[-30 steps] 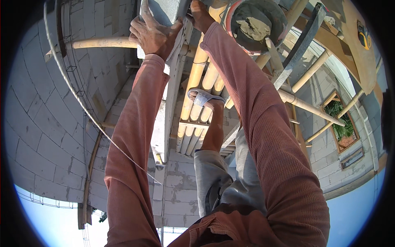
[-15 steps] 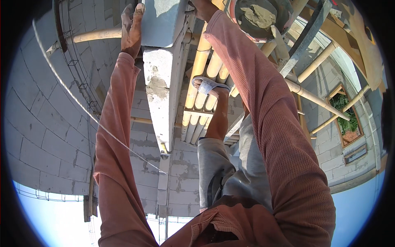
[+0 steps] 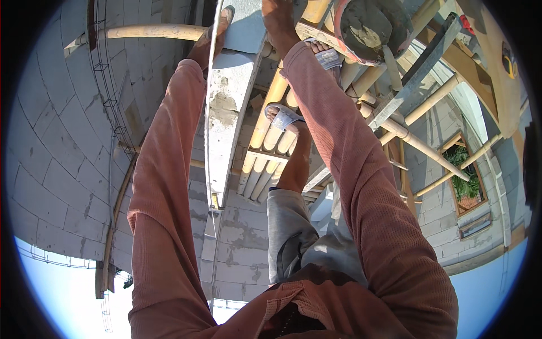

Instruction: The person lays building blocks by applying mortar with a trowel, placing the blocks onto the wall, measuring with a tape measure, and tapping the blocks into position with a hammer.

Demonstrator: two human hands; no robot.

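Observation:
A grey-white concrete block lies at the top edge of the view, on the end of a narrow block wall with a mortar patch on its top. My left hand grips the block's left side, thumb and fingers against it. At the block's right side is my right hand; its fingertips are cut off or hidden. A white string runs down past my left hand and along the wall's left edge.
My sandalled foot stands on bamboo poles right of the wall. At upper right are a mortar bucket with a trowel, a long metal straightedge and a tape measure. Bamboo poles cross at right.
Both hands and the block sit farther up and to the right in view. The string has swung from a leftward slant to nearly upright. More of the bucket and a second sandalled foot show.

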